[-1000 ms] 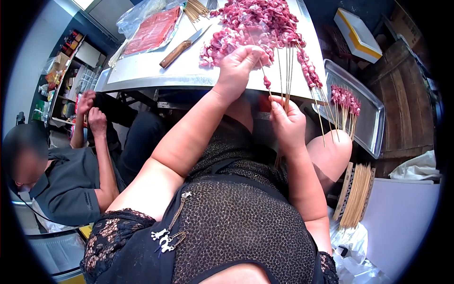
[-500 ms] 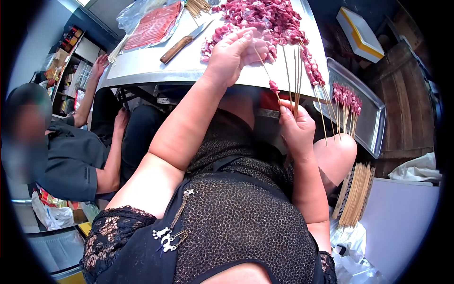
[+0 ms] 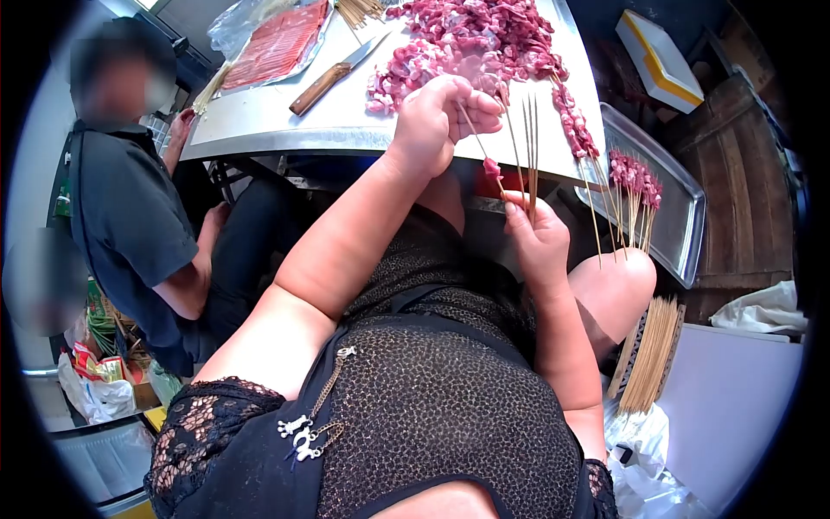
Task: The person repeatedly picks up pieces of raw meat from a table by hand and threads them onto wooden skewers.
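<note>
My right hand (image 3: 540,238) is closed round several bamboo skewers (image 3: 531,147), which point up and away from me. One skewer leans left with a single chunk of meat (image 3: 492,169) on it, and its tip reaches my left hand (image 3: 437,121). The left fingers are curled at that tip; what lies inside them is hidden. Just beyond is a heap of raw cut meat (image 3: 484,39) on the white table (image 3: 251,130). Loaded meat skewers (image 3: 572,121) rest at the table's right edge, their bare ends sticking out toward my knee.
A wooden-handled knife (image 3: 324,89) lies left of the meat, near a flat pack of red meat strips (image 3: 281,48). On the right, a metal tray (image 3: 683,238) has more loaded skewers (image 3: 635,182) at it. Bare skewers fill a holder (image 3: 648,355) below. A person (image 3: 138,208) sits at left.
My left fingers have curled in at the skewer tip, and the hand is slightly nearer me. The right hand has shifted slightly left. The person at left has moved upright, toward the table.
</note>
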The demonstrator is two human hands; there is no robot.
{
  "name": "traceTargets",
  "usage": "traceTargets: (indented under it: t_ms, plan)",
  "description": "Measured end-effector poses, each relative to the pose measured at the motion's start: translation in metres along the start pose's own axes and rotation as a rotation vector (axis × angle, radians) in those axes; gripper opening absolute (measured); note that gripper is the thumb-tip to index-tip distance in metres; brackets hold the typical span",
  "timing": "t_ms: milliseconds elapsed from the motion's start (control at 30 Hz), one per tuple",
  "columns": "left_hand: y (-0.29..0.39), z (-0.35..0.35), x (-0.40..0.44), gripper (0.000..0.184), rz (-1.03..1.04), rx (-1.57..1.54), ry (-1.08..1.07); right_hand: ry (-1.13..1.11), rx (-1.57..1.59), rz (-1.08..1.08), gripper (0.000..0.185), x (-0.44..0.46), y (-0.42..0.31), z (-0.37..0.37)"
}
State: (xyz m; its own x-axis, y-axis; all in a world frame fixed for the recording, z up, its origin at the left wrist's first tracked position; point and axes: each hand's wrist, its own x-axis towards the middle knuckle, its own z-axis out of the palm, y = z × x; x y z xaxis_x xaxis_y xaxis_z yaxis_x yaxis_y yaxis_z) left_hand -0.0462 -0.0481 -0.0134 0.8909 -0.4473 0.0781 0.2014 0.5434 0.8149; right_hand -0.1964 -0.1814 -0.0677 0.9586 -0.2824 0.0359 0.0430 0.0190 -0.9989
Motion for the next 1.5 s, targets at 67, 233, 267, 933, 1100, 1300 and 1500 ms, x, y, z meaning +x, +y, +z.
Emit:
traceTargets:
  t_ms: [67,233,267,933,1100,1300,1500]
  plan:
    - [-0.003,-0.004,0.003,0.020,-0.012,-0.065,-0.014,-0.004,0.012,-0.043,0.017,0.000,0.003,0.005]
    - [-0.023,0.002,-0.008,0.018,-0.013,-0.010,-0.039,-0.029,0.107,0.052,0.017,0.005,-0.004,0.013]
    - [-0.026,0.004,-0.012,0.019,-0.062,0.040,-0.040,0.003,0.159,0.048,0.017,0.008,-0.003,0.013]
    - [0.059,-0.046,0.046,0.019,0.366,1.325,0.099,0.079,0.309,-0.025,0.018,0.026,0.003,-0.004]
    - [0.049,-0.036,0.044,0.019,-0.009,0.460,0.123,0.011,0.192,0.008,0.019,0.023,0.006,0.000]
    - [0.035,-0.014,0.030,0.020,-0.066,0.228,0.054,0.007,0.113,0.020,0.018,0.020,0.010,-0.003]
    - [0.025,-0.017,0.032,0.019,-0.030,0.170,0.070,0.013,0.079,0.017,0.018,0.012,0.002,-0.007]
